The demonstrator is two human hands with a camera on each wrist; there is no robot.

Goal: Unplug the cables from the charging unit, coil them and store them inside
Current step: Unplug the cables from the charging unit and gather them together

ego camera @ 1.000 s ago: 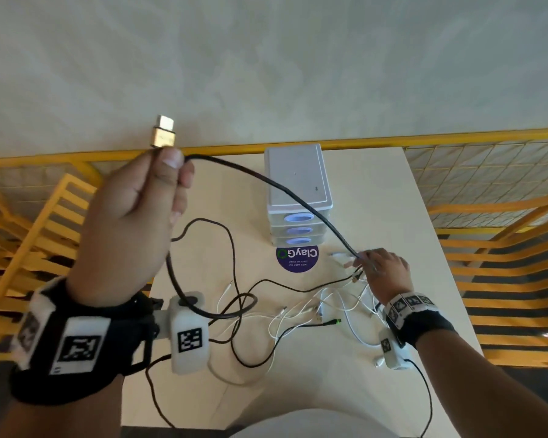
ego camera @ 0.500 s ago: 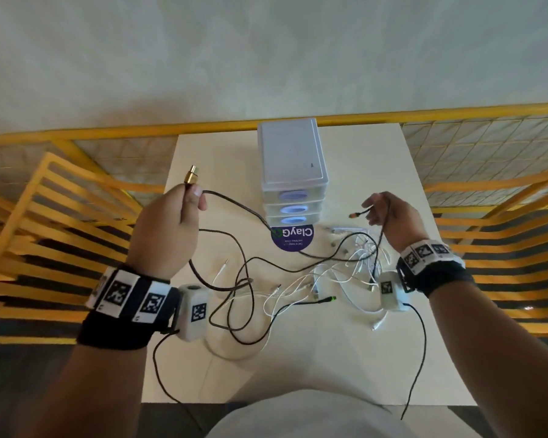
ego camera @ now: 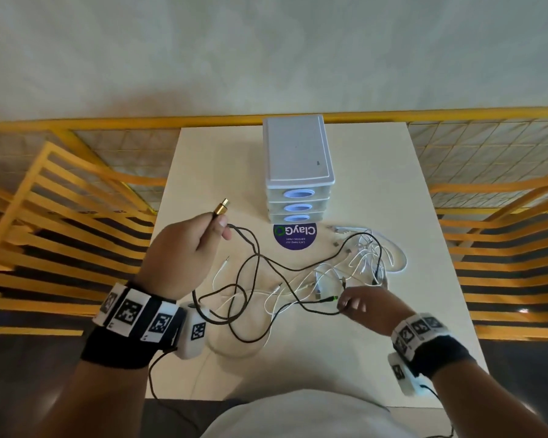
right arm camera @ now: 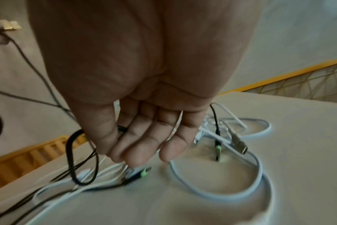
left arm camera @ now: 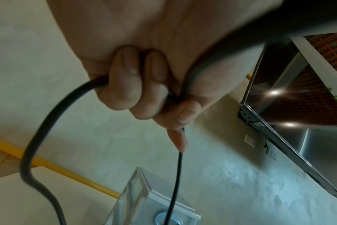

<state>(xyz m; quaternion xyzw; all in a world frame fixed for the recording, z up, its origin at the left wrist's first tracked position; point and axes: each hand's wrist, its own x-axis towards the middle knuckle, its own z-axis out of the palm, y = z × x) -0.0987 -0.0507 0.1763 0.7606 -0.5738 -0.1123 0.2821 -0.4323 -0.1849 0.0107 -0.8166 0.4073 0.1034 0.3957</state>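
Note:
My left hand (ego camera: 217, 227) is raised over the table's left side and grips a black cable (ego camera: 266, 263) just below its gold plug (ego camera: 221, 206). In the left wrist view the fingers (left arm camera: 125, 79) curl round that cable (left arm camera: 40, 129). The cable sags across the table to my right hand (ego camera: 345, 305) at the near right. There the thumb and fingers pinch it, and a loop (right arm camera: 71, 155) hangs beside the thumb. A white three-drawer unit (ego camera: 298, 165) stands at the back centre, all drawers closed.
A tangle of white cables (ego camera: 361, 263) and a green-tipped black lead (ego camera: 329, 299) lies on the white table (ego camera: 424, 216) in front of the drawers. A purple round sticker (ego camera: 295, 235) sits below the unit. Yellow railings surround the table on three sides.
My left hand has come down with the gold plug. My right hand has moved from beside the drawers toward me and now holds the black cable low over the table.

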